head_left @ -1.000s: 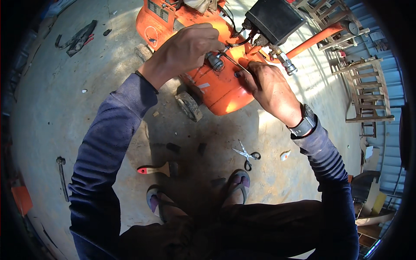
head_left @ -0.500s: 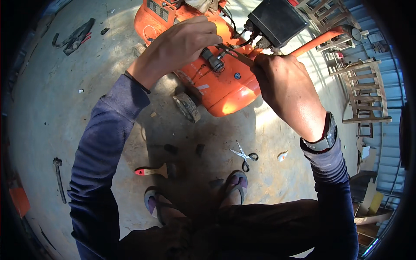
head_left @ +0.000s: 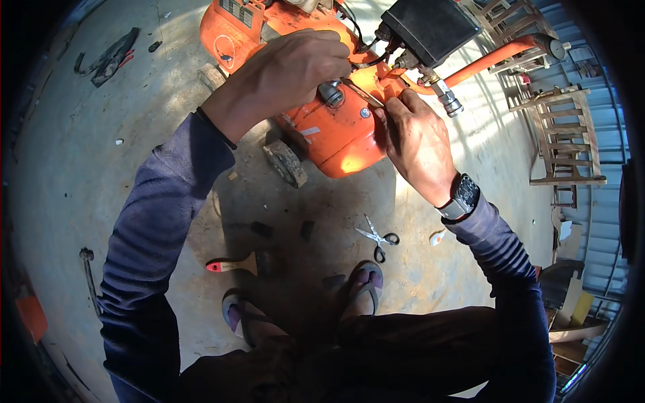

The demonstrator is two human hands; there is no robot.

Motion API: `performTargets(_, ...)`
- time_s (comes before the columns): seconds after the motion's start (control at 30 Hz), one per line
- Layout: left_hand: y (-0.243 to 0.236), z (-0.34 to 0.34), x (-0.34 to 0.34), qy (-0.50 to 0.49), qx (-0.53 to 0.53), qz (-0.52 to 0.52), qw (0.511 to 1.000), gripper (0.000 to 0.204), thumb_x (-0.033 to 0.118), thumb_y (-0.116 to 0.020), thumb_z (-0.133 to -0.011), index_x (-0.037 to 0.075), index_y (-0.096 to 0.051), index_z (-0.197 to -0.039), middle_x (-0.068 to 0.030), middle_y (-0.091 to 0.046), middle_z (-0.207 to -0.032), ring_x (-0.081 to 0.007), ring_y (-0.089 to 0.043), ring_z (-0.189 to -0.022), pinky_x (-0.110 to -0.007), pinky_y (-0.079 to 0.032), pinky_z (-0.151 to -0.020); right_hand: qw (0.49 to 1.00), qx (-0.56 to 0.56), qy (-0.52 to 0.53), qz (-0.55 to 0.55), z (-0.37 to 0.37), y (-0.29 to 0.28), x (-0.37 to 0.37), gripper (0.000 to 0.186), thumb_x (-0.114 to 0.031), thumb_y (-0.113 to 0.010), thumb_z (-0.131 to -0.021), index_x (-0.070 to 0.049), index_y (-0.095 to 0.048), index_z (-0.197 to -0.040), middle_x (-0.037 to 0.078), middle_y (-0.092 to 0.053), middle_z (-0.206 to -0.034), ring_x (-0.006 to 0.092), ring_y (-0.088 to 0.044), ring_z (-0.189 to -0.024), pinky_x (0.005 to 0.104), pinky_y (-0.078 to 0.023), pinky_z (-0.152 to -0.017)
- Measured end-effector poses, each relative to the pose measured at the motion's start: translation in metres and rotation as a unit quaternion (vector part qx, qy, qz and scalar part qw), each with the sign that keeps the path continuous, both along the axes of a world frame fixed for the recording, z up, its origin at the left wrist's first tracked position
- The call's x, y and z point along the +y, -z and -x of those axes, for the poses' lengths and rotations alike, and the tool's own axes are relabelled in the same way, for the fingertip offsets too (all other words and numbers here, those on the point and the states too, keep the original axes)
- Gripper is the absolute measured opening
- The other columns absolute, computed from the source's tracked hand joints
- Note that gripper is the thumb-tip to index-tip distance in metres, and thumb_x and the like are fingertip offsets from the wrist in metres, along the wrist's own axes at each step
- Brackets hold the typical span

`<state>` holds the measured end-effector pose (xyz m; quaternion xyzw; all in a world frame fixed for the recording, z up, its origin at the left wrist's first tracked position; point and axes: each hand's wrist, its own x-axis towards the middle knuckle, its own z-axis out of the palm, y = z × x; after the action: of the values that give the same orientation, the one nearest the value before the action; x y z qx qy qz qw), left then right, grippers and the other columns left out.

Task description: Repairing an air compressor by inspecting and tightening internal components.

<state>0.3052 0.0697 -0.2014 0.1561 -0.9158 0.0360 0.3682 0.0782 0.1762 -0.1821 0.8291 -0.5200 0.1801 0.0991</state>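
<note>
Over the end of an orange air compressor tank (head_left: 342,151), my left hand (head_left: 295,67) is closed, its fingertips pinched at the left end of a slim metal tool (head_left: 363,93). My right hand (head_left: 420,144) has its fingers closed on the tool's other end, low by the tank's right side. The tool's exact kind is hard to make out, as my fingers cover both ends. Just below my left fingers, a grey metal fitting (head_left: 330,94) stands up from the tank. A black pressure switch box (head_left: 430,33) sits beyond my right hand, with a metal quick coupler (head_left: 447,97) under it.
An orange handle bar (head_left: 494,64) sticks out to the right. The compressor's wheel (head_left: 285,163) rests on the floor. Scissors (head_left: 377,236) and a paintbrush (head_left: 232,264) lie near my feet, a long bolt (head_left: 91,279) farther left. Wooden racks (head_left: 568,138) stand at the right.
My right hand has moved left and down, away from the pressure switch, uncovering the quick coupler. My left hand has shifted slightly right. The slim tool stays between both hands.
</note>
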Motion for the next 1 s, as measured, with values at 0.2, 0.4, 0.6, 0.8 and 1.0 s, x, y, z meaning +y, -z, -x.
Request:
performTargets(0.2, 0.007, 0.001, -0.006, 0.02, 0.05, -0.046, 0.998, 0.012, -0.005, -0.064, -0.077, 0.002, -0.068, -0.086, -0.0093, -0.06, -0.083, -0.0293, -0.064, -0.084, -0.04, -0.052, -0.074, 0.996, -0.031, 0.007, -0.08, 0.003, -0.008, -0.001, 0.018, -0.017, -0.06, -0.1, 0.0, -0.064, -0.093, 0.019, -0.061, -0.075, 0.038, -0.063, -0.074, 0.0461, -0.049, -0.067)
performTargets(0.4, 0.014, -0.004, -0.009, 0.028, 0.059, -0.042, 0.997, 0.021, -0.011, -0.063, -0.073, -0.001, -0.07, -0.091, -0.0104, -0.062, -0.082, -0.0292, -0.065, -0.083, -0.04, -0.052, -0.072, 0.993, -0.036, -0.014, -0.115, -0.005, -0.025, -0.006, 0.016, -0.013, -0.059, -0.1, 0.0, -0.064, -0.093, 0.02, -0.059, -0.068, 0.0411, -0.059, -0.067, 0.0456, -0.047, -0.063)
performTargets(0.6, 0.015, -0.008, -0.008, 0.025, 0.1, -0.094, 0.99, 0.011, -0.004, -0.065, -0.079, -0.001, -0.069, -0.088, -0.0109, -0.063, -0.083, -0.0314, -0.065, -0.08, -0.042, -0.053, -0.071, 0.996, -0.007, -0.076, -0.048, -0.01, -0.063, -0.01, 0.014, -0.011, -0.061, -0.097, 0.001, -0.065, -0.092, 0.022, -0.059, -0.069, 0.043, -0.058, -0.066, 0.0463, -0.046, -0.061)
performTargets(0.8, 0.014, -0.003, -0.01, 0.012, 0.091, -0.136, 0.986, 0.01, -0.002, -0.066, -0.082, -0.002, -0.07, -0.091, -0.0114, -0.065, -0.085, -0.0309, -0.065, -0.084, -0.041, -0.053, -0.074, 0.998, 0.012, -0.058, -0.023, -0.018, -0.061, -0.008, 0.012, -0.01, -0.064, -0.095, 0.002, -0.067, -0.092, 0.023, -0.061, -0.071, 0.0429, -0.061, -0.068, 0.0454, -0.048, -0.059)
performTargets(1.0, 0.005, -0.011, -0.014, 0.004, 0.031, -0.138, 0.99, 0.012, 0.001, -0.068, -0.083, -0.004, -0.069, -0.093, -0.013, -0.065, -0.084, -0.0311, -0.064, -0.083, -0.04, -0.051, -0.076, 0.998, 0.001, -0.055, -0.033, -0.019, -0.058, -0.009, 0.012, -0.01, -0.065, -0.094, 0.001, -0.067, -0.09, 0.022, -0.061, -0.069, 0.0416, -0.062, -0.066, 0.0438, -0.048, -0.058)
